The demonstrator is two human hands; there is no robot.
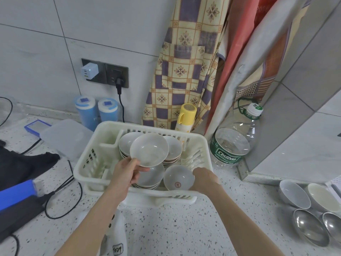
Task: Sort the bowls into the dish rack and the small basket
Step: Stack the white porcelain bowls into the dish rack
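Now, hands first:
L hand [127, 172]: my thumb on top of the rim, fingers curled under; I'm holding a shallow white dish [149, 149], lifted above the stacks & tilted toward me.
R hand [204, 179]: gripping the far-right rim of a small white bowl [178, 177] w/ a red mark inside; fingers mostly hidden behind the bowl, so can't tell how tight.
Small bowl: leaning on its side at the front right of the dish rack [88, 163], mouth facing me.
Dish rack: white plastic, on the speckled worktop [184, 228], straight ahead of me.
In rack: stacked dishes [172, 150] at the back & another stack [152, 179] under my L hand's dish, just left of the small bowl.
Loose bowls: two white bowls [295, 194] & two metal bowls [310, 229] on the worktop, well to my right.
Small basket: can't tell which it is.
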